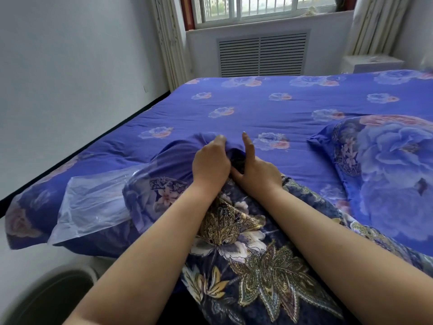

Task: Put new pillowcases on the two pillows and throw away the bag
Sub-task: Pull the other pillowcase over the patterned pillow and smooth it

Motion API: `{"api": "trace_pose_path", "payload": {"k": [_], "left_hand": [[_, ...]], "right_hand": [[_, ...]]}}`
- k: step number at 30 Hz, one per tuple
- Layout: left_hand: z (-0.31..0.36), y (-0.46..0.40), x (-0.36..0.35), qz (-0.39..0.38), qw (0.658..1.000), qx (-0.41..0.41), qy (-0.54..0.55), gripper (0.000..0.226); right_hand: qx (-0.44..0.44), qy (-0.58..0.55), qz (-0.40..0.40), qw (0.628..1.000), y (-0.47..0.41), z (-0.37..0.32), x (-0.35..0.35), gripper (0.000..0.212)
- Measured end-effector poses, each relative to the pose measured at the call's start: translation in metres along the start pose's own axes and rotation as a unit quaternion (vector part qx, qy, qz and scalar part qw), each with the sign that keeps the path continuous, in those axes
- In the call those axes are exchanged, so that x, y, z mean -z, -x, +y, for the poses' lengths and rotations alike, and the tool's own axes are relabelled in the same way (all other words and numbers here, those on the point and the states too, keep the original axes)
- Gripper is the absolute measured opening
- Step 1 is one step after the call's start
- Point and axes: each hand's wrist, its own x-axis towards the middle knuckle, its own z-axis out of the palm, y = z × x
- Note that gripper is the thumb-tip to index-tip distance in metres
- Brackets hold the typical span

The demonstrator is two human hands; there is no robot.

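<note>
A pillow in a dark navy and gold flowered cover (253, 266) lies before me at the bed's near edge. A blue pillowcase (173, 160) is bunched over its far end. My left hand (209, 164) grips the rim of that pillowcase opening with curled fingers. My right hand (255, 167) rests at the opening beside it, index finger straight up and thumb spread; its other fingers are hidden. A clear plastic bag (93, 205) lies flat on the bed to the left, partly under the pillowcase. A second pillow in a blue flowered case (386, 174) lies at the right.
The bed with a blue flowered sheet (269, 106) fills the view. A white wall runs close along its left side. A round dark bin (49, 299) stands on the floor at the lower left. A window, a radiator grille (262, 53) and curtains are beyond the bed.
</note>
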Motion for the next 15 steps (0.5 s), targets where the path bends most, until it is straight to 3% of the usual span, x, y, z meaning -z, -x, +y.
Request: {"api": "trace_pose_path", "payload": {"k": [3,5,8,10,12,15], "left_hand": [[0.020,0.006,-0.003,-0.108,0.982,0.075,0.138,0.011],[0.024,0.018,-0.003,-0.149,0.971,0.080,0.171,0.013],[0.015,0.036,0.001,-0.107,0.988,0.021,0.107,0.015],[0.007,0.041,0.003,-0.067,0.994,-0.012,0.085,0.016],[0.002,0.041,0.004,-0.047,0.994,-0.008,0.103,0.014],[-0.009,0.033,0.008,-0.032,0.985,0.029,0.168,0.016]], "right_hand": [[-0.051,0.033,-0.055,0.997,-0.011,0.009,0.003,0.056],[-0.070,0.035,-0.080,0.994,-0.014,0.017,0.003,0.038],[-0.065,0.006,-0.110,0.992,-0.018,0.026,0.001,0.034],[-0.040,-0.032,-0.129,0.990,-0.023,0.028,0.005,0.045],[0.008,-0.066,-0.151,0.986,-0.026,0.027,0.011,0.055],[0.062,-0.121,-0.125,0.983,-0.035,0.026,0.013,0.041]]}}
